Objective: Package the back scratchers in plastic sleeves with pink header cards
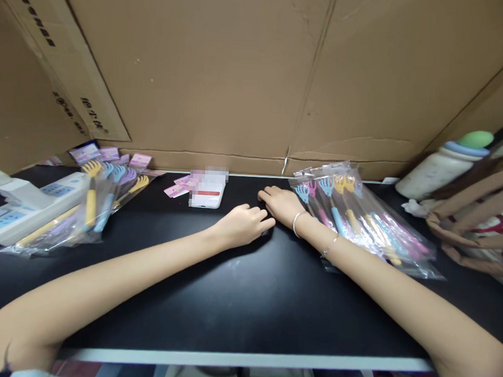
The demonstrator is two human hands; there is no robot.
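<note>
My left hand rests on the black tabletop near its middle, palm down, fingers loosely bent and slightly apart. Just beyond it on the right, my right hand lies palm down with its fingers loosely spread to the left, and wears a bracelet at the wrist. Neither hand shows anything held; the undersides are hidden. Clear bags of colourful fork-like claw sticks lie beside my right wrist, partly behind the forearm. Left of my hands is a white phone-like slab, partly blurred out, against small pink printed cards.
At left, more bagged claw sticks lie against a white power strip, with pink cards behind. A white bottle leans at right beside a brown-strapped bag. Cardboard walls enclose the back and sides.
</note>
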